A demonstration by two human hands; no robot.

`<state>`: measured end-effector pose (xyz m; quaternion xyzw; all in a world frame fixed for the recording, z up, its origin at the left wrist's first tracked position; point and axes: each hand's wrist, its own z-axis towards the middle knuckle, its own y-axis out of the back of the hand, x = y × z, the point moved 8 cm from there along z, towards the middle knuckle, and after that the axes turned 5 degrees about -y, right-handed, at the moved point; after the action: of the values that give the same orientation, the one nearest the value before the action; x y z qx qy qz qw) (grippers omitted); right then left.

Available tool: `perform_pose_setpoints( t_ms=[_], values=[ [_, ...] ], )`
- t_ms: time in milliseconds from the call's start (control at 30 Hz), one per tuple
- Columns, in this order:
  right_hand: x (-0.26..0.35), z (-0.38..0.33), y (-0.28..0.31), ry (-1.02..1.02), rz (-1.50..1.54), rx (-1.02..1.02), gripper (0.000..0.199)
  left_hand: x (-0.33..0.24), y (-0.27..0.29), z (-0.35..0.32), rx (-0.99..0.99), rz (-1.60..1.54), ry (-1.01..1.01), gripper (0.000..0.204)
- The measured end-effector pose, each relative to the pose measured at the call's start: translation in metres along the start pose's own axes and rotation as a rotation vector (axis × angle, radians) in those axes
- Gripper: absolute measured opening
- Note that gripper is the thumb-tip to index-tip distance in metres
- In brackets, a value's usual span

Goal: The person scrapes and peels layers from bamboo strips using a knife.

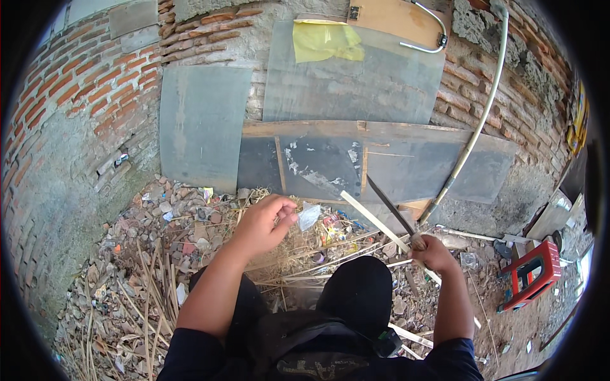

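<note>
Right hand (436,253) fisted on dark long-bladed knife (389,204) and pale split bamboo strip (375,221); left hand (264,223) fingers loosely curled, empty, over rubble

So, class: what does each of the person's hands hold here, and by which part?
The right hand grips a knife by its handle, together with the lower end of a pale bamboo strip. The left hand pinches something thin between its fingertips; what it is cannot be told.
</note>
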<state>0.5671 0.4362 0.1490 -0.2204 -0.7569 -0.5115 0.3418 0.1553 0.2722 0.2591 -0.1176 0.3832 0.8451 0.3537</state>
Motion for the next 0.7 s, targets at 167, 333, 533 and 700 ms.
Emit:
perform_pose_setpoints(
  t_ms=[167,333,533,700],
  values=[
    [0.089,0.015,-0.034,0.107,-0.092,0.137,0.038,-0.014,-0.011,-0.005,-0.133,0.225,-0.157,0.039],
    [0.137,0.03,-0.085,0.242,-0.287,0.294,0.039,0.001,-0.008,-0.028,-0.166,0.5,-0.108,0.04],
    [0.159,0.046,-0.131,0.287,-0.308,0.402,0.039,0.019,-0.006,-0.043,-0.081,0.628,-0.06,0.033],
    [0.178,0.049,-0.154,0.327,-0.424,0.443,0.039,0.041,-0.006,-0.053,-0.042,0.579,0.006,0.031]
  ],
)
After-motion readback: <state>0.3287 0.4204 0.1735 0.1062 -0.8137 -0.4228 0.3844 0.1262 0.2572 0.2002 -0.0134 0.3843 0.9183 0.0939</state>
